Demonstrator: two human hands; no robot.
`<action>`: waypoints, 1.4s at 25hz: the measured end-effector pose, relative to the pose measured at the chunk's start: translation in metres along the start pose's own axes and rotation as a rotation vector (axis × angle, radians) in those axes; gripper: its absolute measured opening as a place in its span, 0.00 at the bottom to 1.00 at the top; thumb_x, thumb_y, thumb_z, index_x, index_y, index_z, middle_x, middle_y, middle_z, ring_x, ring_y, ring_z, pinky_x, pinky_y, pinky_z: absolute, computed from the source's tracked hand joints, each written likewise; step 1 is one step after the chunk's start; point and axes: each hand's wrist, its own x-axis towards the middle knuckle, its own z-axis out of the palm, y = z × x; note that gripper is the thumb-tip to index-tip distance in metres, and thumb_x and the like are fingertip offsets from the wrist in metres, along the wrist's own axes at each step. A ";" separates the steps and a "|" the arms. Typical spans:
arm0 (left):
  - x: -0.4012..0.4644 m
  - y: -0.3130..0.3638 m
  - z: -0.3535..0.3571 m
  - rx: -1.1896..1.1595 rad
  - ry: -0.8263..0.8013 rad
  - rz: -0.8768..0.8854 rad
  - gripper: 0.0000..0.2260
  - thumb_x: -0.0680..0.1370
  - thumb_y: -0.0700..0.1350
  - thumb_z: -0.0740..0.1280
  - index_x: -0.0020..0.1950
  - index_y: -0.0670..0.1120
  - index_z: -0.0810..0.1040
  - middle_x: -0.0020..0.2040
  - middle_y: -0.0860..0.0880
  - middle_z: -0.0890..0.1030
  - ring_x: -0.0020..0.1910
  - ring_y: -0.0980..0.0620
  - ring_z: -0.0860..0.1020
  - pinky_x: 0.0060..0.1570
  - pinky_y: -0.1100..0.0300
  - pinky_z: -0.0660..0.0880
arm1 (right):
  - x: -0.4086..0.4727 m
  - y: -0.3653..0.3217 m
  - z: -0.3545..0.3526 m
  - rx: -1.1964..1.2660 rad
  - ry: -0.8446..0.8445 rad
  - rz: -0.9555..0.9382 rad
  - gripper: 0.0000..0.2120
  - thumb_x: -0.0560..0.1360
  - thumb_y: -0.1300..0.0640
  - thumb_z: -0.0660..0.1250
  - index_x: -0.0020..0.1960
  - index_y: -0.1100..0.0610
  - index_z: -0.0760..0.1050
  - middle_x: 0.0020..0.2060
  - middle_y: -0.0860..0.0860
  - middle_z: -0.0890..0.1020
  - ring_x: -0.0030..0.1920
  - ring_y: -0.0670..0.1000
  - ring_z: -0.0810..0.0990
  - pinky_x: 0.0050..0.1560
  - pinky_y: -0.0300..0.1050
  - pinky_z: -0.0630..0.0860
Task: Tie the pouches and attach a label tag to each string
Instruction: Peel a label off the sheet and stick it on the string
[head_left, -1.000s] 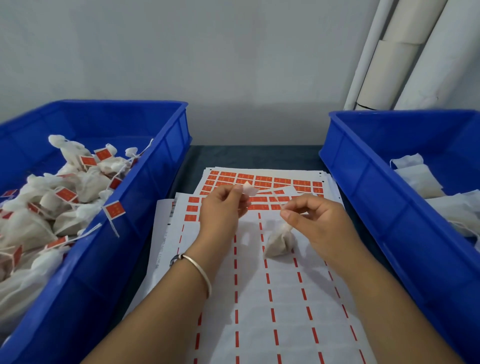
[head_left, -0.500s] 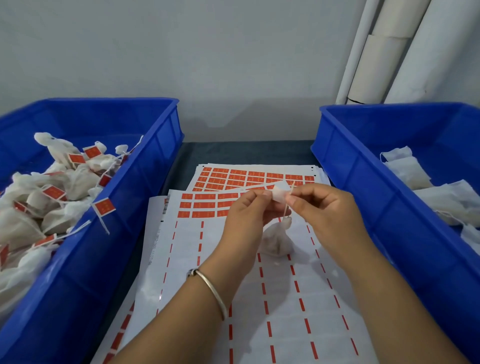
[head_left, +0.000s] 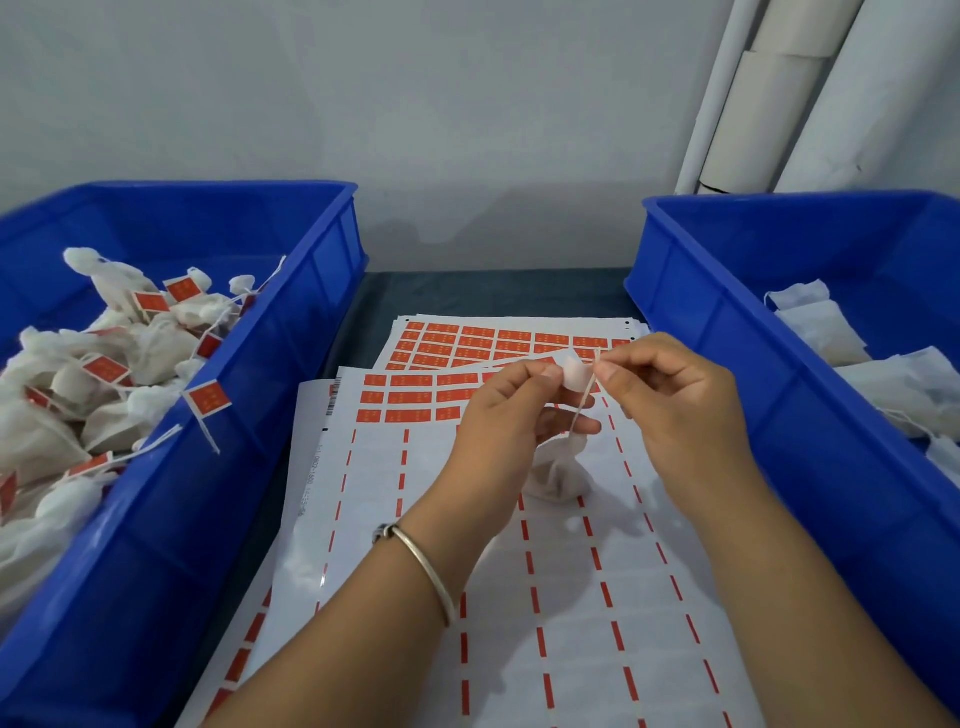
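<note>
My left hand (head_left: 511, 415) pinches a small label tag (head_left: 574, 371), its pale back facing me. My right hand (head_left: 675, 400) pinches the top of a thin string (head_left: 584, 402) right beside the tag. The string runs down to a small white tied pouch (head_left: 558, 473) that rests on the label sheets under my hands. Whether the tag touches the string I cannot tell.
Label sheets (head_left: 457, 395) with orange stickers and emptied rows lie on the dark table. The left blue bin (head_left: 249, 415) holds several tied, tagged pouches (head_left: 109, 374). The right blue bin (head_left: 737, 364) holds plain white pouches (head_left: 826, 332). White pipes (head_left: 769, 93) stand at the back right.
My left hand carried the tag from the sheet rightward to the string. My right hand lifted the string end, so the string now stands taut above the pouch.
</note>
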 end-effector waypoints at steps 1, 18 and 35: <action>0.000 0.000 0.000 -0.003 -0.001 -0.005 0.07 0.80 0.47 0.61 0.47 0.50 0.79 0.39 0.53 0.84 0.37 0.51 0.83 0.62 0.42 0.70 | 0.000 0.000 0.000 -0.017 0.005 -0.007 0.10 0.73 0.58 0.69 0.38 0.44 0.77 0.40 0.38 0.79 0.43 0.35 0.77 0.40 0.25 0.72; 0.002 -0.001 -0.005 0.044 0.019 0.015 0.07 0.79 0.46 0.63 0.43 0.53 0.79 0.31 0.57 0.81 0.29 0.58 0.77 0.39 0.64 0.76 | 0.001 0.004 0.001 -0.066 -0.008 0.082 0.10 0.74 0.58 0.69 0.38 0.45 0.75 0.39 0.38 0.79 0.42 0.30 0.76 0.36 0.21 0.70; -0.004 -0.001 -0.004 0.083 -0.082 0.188 0.12 0.73 0.40 0.70 0.33 0.56 0.84 0.38 0.55 0.84 0.39 0.54 0.80 0.41 0.63 0.76 | 0.005 0.010 0.000 0.172 -0.009 0.207 0.10 0.75 0.58 0.67 0.37 0.46 0.80 0.37 0.40 0.83 0.43 0.45 0.83 0.50 0.46 0.80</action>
